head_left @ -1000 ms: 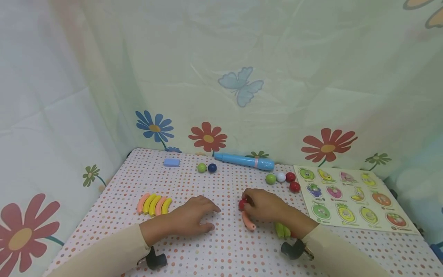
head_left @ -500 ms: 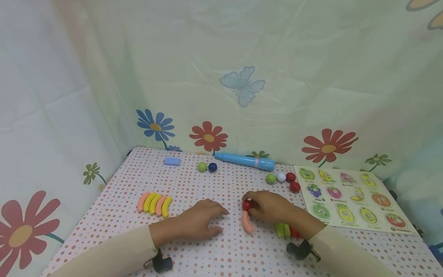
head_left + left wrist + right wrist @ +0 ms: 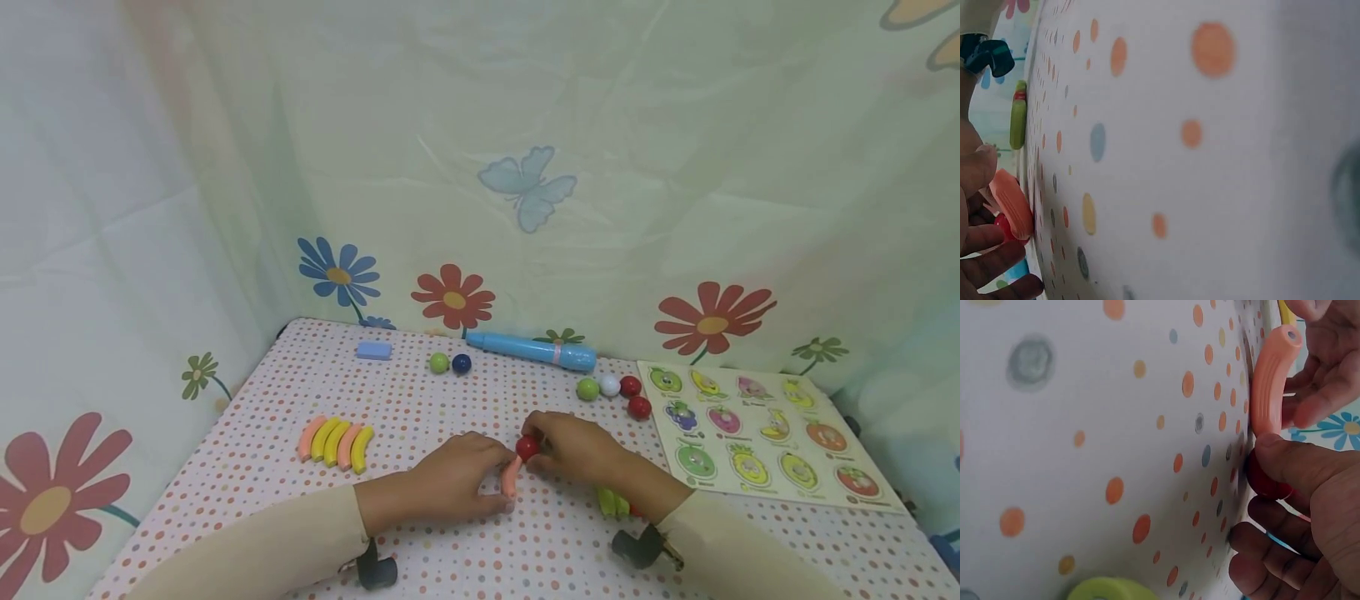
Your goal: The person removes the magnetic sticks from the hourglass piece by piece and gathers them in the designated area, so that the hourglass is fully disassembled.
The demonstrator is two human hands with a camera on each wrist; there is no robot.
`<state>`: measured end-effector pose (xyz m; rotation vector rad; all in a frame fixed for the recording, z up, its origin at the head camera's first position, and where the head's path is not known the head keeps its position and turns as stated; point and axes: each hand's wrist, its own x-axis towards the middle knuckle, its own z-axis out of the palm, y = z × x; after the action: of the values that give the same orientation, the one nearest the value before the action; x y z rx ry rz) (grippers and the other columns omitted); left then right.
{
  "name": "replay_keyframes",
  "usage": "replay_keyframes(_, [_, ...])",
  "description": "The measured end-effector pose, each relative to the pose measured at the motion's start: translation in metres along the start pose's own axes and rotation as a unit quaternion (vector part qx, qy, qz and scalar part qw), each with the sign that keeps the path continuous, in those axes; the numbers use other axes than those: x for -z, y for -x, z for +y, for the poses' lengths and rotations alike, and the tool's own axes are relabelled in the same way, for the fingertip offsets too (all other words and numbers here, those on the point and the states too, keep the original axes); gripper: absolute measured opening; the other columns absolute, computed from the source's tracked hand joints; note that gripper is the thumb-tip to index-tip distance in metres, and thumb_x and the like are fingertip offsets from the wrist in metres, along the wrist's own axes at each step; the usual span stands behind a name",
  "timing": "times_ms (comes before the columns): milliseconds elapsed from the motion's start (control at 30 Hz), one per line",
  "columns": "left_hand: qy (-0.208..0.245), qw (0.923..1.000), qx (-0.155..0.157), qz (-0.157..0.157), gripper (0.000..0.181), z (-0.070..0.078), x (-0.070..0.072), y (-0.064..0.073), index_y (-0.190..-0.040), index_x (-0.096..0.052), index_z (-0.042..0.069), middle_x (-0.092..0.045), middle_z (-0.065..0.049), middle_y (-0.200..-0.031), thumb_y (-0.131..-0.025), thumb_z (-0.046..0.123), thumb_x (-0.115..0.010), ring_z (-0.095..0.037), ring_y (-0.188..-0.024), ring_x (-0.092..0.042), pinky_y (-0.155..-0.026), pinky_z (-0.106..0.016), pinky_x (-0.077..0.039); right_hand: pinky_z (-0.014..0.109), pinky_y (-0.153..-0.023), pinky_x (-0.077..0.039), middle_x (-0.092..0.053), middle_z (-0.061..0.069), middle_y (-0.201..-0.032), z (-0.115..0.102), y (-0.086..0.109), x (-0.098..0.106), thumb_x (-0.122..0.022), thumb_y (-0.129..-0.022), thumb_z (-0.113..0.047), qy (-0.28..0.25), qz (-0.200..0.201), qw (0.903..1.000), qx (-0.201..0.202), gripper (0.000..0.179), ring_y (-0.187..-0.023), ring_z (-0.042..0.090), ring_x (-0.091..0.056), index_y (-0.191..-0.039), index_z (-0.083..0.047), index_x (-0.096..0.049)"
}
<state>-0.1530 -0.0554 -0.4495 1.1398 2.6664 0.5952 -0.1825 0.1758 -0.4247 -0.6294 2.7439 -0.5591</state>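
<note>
My right hand (image 3: 573, 447) pinches a glossy red ball (image 3: 528, 447) between thumb and fingers, low over the dotted tabletop. A ribbed, curved pink toy stick (image 3: 1269, 381) meets the ball at one end, right by the right thumb. From the other side, my left hand (image 3: 453, 481) has its thumb and fingers about the stick's free end; in the left wrist view the thumb tip overlaps the top of the pink stick (image 3: 1013, 203). Lime green curved sticks (image 3: 613, 502) lie beside the right wrist, partly hidden by the forearm, with a bit of red next to them.
A row of pink and yellow curved sticks (image 3: 335, 443) lies at left. Farther back are a blue block (image 3: 373, 351), a green ball (image 3: 438, 362), a dark blue ball (image 3: 461, 364) and a blue microphone-shaped toy (image 3: 532, 350). Several balls (image 3: 609, 386) neighbour a fruit picture board (image 3: 765, 437) at right.
My left hand has moved right to the pink stick, whose free end now swings toward the left. The right hand keeps the red ball and has shifted slightly.
</note>
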Motion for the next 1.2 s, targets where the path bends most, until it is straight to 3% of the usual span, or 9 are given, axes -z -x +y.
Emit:
replay_keyframes(300, [0.003, 0.9998, 0.009, 0.016, 0.053, 0.003, 0.001, -0.006, -0.134, -0.065, 0.020, -0.063, 0.010, -0.131, -0.093, 0.053, -0.072, -0.012, -0.129, -0.053, -0.110, -0.037, -0.040, 0.033, -0.072, -0.054, -0.062, -0.012, -0.087, -0.002, -0.002, -0.001, -0.088, -0.081, -0.017, 0.004, 0.009, 0.9999, 0.003, 0.033, -0.078, 0.010, -0.057, -0.106, -0.022, -0.066])
replay_keyframes(600, [-0.017, 0.9988, 0.030, 0.034, 0.050, 0.009, -0.001, -0.012, -0.119, -0.071, 0.021, -0.067, 0.013, -0.112, -0.083, 0.053, -0.082, -0.008, -0.108, -0.059, -0.096, -0.035, -0.048, 0.033, -0.073, -0.053, -0.063, -0.012, -0.087, -0.003, -0.004, -0.003, -0.088, -0.080, -0.017, -0.002, 0.007, 1.0000, 0.004, 0.035, -0.079, 0.011, -0.057, -0.109, -0.019, -0.069])
replay_keyframes(967, [-0.057, 0.9968, 0.047, 0.030, 0.053, 0.016, -0.001, -0.017, -0.111, -0.072, 0.021, -0.065, 0.016, -0.094, -0.074, 0.057, -0.087, -0.007, -0.087, -0.053, -0.081, -0.033, -0.046, 0.034, -0.075, -0.054, -0.063, -0.012, -0.087, 0.001, -0.005, -0.006, -0.089, -0.080, -0.020, 0.002, 0.007, 1.0000, -0.002, 0.038, -0.079, 0.010, -0.057, -0.111, -0.018, -0.068])
replay_keyframes(1200, [-0.080, 0.9953, 0.051, 0.020, 0.055, 0.019, -0.001, -0.018, -0.109, -0.068, 0.022, -0.060, 0.014, -0.092, -0.074, 0.060, -0.086, -0.008, -0.088, -0.051, -0.080, -0.034, -0.047, 0.035, -0.076, -0.054, -0.064, -0.012, -0.088, 0.001, -0.005, -0.005, -0.090, -0.080, -0.021, -0.001, 0.006, 1.0000, -0.006, 0.042, -0.081, 0.009, -0.058, -0.115, -0.017, -0.067])
